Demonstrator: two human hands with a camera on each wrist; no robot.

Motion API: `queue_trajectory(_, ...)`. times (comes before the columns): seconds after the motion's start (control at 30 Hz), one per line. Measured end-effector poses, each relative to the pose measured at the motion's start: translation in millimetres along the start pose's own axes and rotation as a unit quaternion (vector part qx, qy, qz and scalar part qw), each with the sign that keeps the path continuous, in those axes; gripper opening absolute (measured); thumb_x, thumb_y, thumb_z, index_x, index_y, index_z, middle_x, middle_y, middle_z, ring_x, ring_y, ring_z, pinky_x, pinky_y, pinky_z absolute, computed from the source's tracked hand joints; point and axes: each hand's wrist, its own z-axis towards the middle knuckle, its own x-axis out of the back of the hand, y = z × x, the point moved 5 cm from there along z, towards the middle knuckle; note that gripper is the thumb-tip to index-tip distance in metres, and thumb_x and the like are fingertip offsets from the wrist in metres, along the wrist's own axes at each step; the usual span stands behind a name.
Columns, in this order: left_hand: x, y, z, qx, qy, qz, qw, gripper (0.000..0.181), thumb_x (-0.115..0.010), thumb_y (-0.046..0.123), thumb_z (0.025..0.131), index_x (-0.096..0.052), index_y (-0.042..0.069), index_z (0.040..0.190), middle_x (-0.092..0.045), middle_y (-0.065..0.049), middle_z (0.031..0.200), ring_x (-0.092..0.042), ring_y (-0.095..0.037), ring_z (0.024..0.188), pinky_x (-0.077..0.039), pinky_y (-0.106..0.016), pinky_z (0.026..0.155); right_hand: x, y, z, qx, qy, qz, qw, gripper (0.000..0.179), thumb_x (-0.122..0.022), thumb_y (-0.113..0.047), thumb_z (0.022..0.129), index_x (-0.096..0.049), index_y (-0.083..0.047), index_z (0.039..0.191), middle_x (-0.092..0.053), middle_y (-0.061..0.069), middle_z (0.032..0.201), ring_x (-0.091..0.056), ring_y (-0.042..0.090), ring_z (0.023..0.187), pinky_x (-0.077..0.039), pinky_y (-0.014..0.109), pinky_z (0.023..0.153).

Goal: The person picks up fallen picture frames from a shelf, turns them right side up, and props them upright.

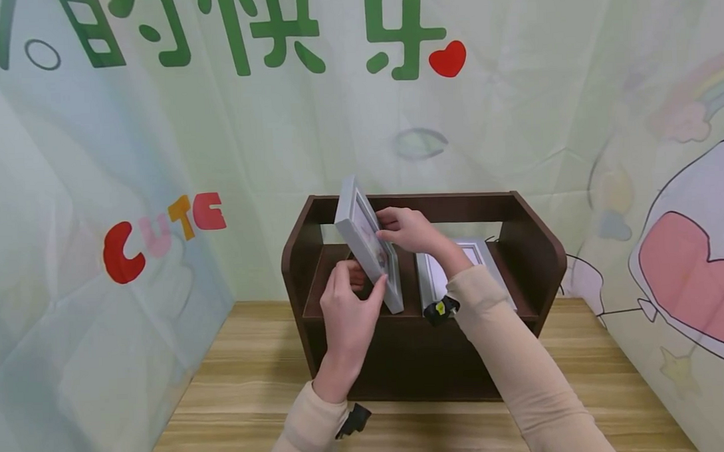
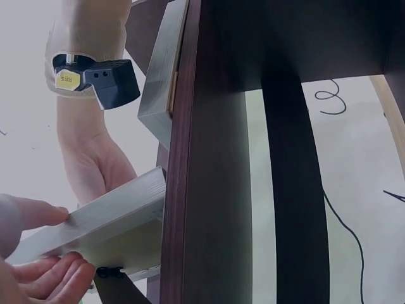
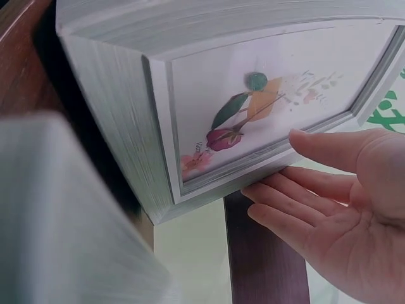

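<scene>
A pale grey picture frame (image 1: 365, 249) stands tilted on the left part of a dark brown shelf's top (image 1: 412, 291). Its front, facing right, shows a dried rose picture (image 3: 231, 126) in the right wrist view. My left hand (image 1: 351, 313) grips the near edge, thumb on one side and fingers on the other. At the far edge, my right hand (image 1: 415, 232) holds the frame, its thumb over the front and its fingers behind. From the frame's back a dark support leg (image 2: 117, 291) sticks out in the left wrist view. A second grey frame (image 1: 426, 280) rests on the shelf's right part, partly behind my right forearm.
Raised side panels (image 1: 539, 260) and a back rail (image 1: 457, 206) bound the shelf's top. It stands on a wood-grain table (image 1: 242, 390). Printed cloth (image 1: 311, 134) hangs behind and on both sides. Black cameras are strapped to both wrists.
</scene>
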Motion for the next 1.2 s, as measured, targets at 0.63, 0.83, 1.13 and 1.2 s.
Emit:
queue_trajectory(0.63, 23.0, -15.2, 3.7, 0.012, 0.038, 0.000, 0.9992, 0.029, -0.077, 0.012, 0.078, -0.065, 0.002, 0.103, -0.062, -0.010, 0.091, -0.064, -0.018, 0.081, -0.057, -0.028, 0.070, 4.5, 2.9, -8.4, -0.038, 0.025, -0.011, 0.9989, 0.043, -0.061, -0.012, 0.091, -0.052, 0.003, 0.130, -0.058, 0.020, 0.128, -0.057, 0.030, 0.118, -0.050, 0.039, 0.096)
queue_trajectory(0.83, 28.2, -21.3, 7.5, 0.027, 0.052, -0.013, 0.9982, 0.032, -0.077, 0.008, 0.077, -0.066, -0.002, 0.106, -0.062, -0.013, 0.092, -0.064, -0.021, 0.082, -0.058, -0.029, 0.070, 7.4, 3.0, -14.0, -0.060, 0.033, -0.011, 0.9976, 0.042, -0.062, -0.011, 0.090, -0.052, 0.003, 0.129, -0.059, 0.020, 0.127, -0.058, 0.031, 0.118, -0.049, 0.039, 0.096)
queue_trajectory(1.13, 33.6, -30.2, 16.5, 0.042, 0.062, -0.012, 0.9972, 0.031, -0.075, 0.003, 0.079, -0.066, -0.004, 0.108, -0.061, -0.016, 0.094, -0.065, -0.023, 0.084, -0.058, -0.031, 0.073, 9.0, 3.2, -26.3, -0.085, 0.046, 0.006, 0.9953, 0.041, -0.062, -0.011, 0.090, -0.053, 0.002, 0.128, -0.061, 0.019, 0.125, -0.058, 0.029, 0.117, -0.050, 0.041, 0.095)
queue_trajectory(1.2, 33.8, -31.2, 17.5, 0.046, 0.059, -0.008, 0.9971, 0.031, -0.074, 0.003, 0.079, -0.066, -0.004, 0.108, -0.061, -0.016, 0.094, -0.065, -0.024, 0.084, -0.058, -0.031, 0.073, 8.8, 3.6, -29.4, -0.085, 0.052, 0.007, 0.9950, 0.042, -0.062, -0.011, 0.090, -0.052, 0.003, 0.128, -0.061, 0.020, 0.125, -0.059, 0.030, 0.116, -0.051, 0.041, 0.094)
